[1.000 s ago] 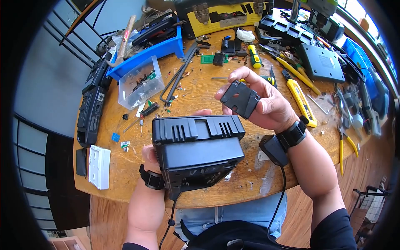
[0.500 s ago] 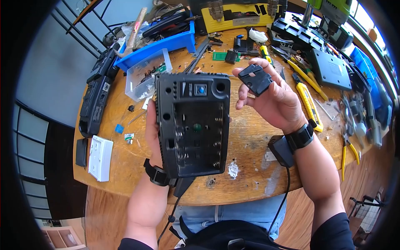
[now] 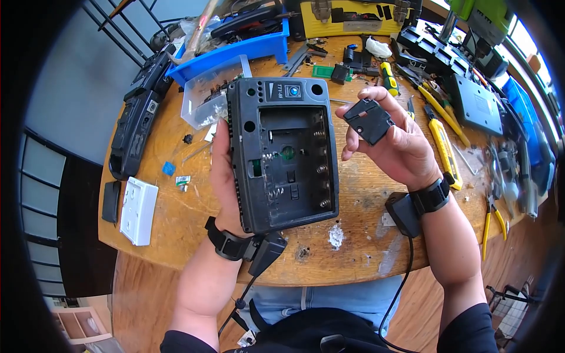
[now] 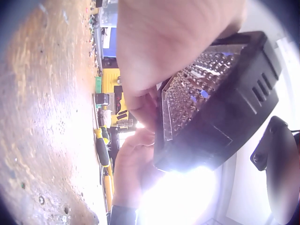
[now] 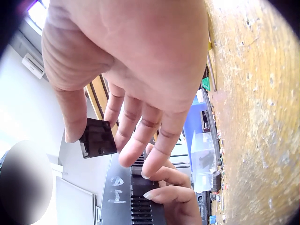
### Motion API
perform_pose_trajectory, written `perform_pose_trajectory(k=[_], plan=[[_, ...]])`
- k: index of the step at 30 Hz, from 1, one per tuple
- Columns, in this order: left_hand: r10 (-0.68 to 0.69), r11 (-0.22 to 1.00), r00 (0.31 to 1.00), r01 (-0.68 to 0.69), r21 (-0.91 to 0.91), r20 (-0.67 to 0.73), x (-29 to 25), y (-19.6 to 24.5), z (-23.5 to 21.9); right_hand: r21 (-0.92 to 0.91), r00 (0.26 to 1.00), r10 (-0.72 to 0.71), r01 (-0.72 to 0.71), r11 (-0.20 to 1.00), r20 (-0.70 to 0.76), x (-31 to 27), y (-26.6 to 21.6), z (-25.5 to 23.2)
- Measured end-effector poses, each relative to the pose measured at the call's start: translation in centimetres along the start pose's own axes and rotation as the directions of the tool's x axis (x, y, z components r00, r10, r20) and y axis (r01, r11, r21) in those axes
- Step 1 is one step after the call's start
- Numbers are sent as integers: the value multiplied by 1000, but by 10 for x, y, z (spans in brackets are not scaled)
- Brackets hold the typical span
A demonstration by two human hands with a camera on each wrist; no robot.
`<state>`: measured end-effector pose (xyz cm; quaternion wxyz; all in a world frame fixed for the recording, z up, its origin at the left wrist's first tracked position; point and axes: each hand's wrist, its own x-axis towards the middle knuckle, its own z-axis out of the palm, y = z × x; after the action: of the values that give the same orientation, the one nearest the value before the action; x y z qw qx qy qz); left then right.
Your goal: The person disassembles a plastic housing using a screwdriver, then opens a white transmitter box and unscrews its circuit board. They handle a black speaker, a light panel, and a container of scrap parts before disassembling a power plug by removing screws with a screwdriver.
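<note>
The left hand (image 3: 222,176) holds a black plastic case (image 3: 250,197) above the middle of the wooden surface (image 3: 194,235), with the open compartment turned up toward the person. The thumb lies along the case's left side, and the left fingers are curled onto its vented side. Metal springs (image 3: 322,169) line both long walls of the compartment, and a faceted reflector (image 4: 201,84) shows on the case's underside.

The right hand (image 3: 406,147) pinches a small black plastic part (image 3: 369,121) between thumb and fingers. Its other fingers are spread apart and grip nothing. The part is tilted in the air just beside the case's upper right corner, not touching it.

The step in hand looks like inspecting the two pieces side by side. Bringing them together would call for a steady left hold, turning the part to match an opening, and a light touch near the springs; whether it fits there cannot be told.

On the surface, a white plastic housing (image 3: 138,215) lies near the left edge, while a yellow utility knife (image 3: 442,153) and yellow-handled pliers (image 3: 488,223) lie toward the right edge.
</note>
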<state>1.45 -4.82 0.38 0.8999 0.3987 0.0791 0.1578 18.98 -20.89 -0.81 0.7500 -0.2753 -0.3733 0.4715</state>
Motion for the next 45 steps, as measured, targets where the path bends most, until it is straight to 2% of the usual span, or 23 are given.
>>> perform_pose_trajectory(k=[4,6,10,13,20,22,29,31,35,37,40,45], plan=[[23,999,1000,-23,-29,3,-5,1,13,-13,1000,-5,5,1000,5,0,1,0],[82,984,996,-86,-156,-32,-9,1,19,16,999,-21,20,1000,25,1,1,1],[103,988,995,-102,-115,5,-8,-1,21,34,998,-38,36,999,42,1,1,2],[98,994,995,-99,-45,-17,-9,-2,18,16,999,-28,27,1000,38,1,1,3],[115,993,993,-115,-28,-8,-10,-1,25,7,998,-26,26,1000,51,1,2,2],[116,993,993,-116,35,-9,-9,-1,25,8,999,-19,19,1000,40,1,2,3],[95,995,995,-94,31,-16,-9,-3,23,7,999,-23,23,1000,49,1,2,4],[112,994,992,-111,16,-64,-7,-4,23,8,999,-29,29,1000,45,1,1,6],[136,991,988,-135,21,-67,-6,-2,25,17,998,-23,22,1000,59,1,1,5],[126,991,989,-130,-45,-72,-6,-3,24,36,998,-20,18,999,56,1,1,5],[96,994,995,-96,-58,0,-5,-3,10,42,997,-27,24,999,70,0,1,3],[45,998,999,-45,-37,5,-2,-3,11,38,998,-28,26,999,60,0,0,3]])
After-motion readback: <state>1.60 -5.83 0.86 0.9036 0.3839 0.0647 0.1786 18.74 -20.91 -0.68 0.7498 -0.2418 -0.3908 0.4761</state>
